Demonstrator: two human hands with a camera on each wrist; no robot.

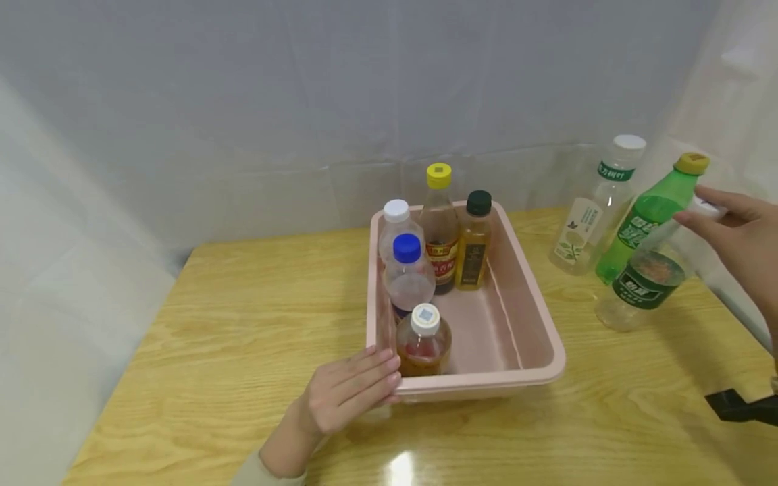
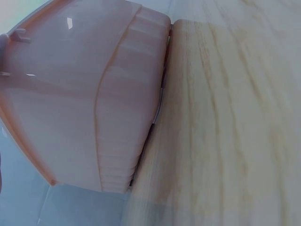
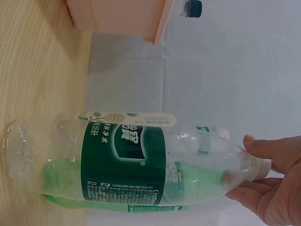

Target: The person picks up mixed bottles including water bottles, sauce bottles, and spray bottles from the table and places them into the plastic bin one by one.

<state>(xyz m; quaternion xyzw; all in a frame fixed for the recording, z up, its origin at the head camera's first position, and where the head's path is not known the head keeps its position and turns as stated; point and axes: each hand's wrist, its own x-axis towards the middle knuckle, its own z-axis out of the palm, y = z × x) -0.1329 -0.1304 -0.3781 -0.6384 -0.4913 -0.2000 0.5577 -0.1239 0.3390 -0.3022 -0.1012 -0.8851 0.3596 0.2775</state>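
In the head view my right hand [image 1: 741, 233] pinches the white cap of a clear water bottle [image 1: 647, 280] with a dark green label. The right wrist view shows thumb and fingers on either side of that bottle's neck. Flat and straight-fingered, my left hand [image 1: 355, 391] rests on the near left corner of a pink plastic basin [image 1: 462, 383]; its thumb is hidden. Inside stand a white-capped bottle of brown drink [image 1: 423, 347], a blue-capped bottle [image 1: 408, 280], a white-capped clear bottle [image 1: 395, 229], a yellow-capped sauce bottle [image 1: 440, 229] and a green-capped amber bottle [image 1: 474, 250].
Right of the basin stand a white-capped clear bottle [image 1: 586, 223] and a green soda bottle [image 1: 647, 209], close behind the held bottle. Pale sheeting [image 1: 273, 121] hangs behind the wooden table [image 1: 243, 317]. A black strap [image 1: 738, 407] reaches in at the right edge.
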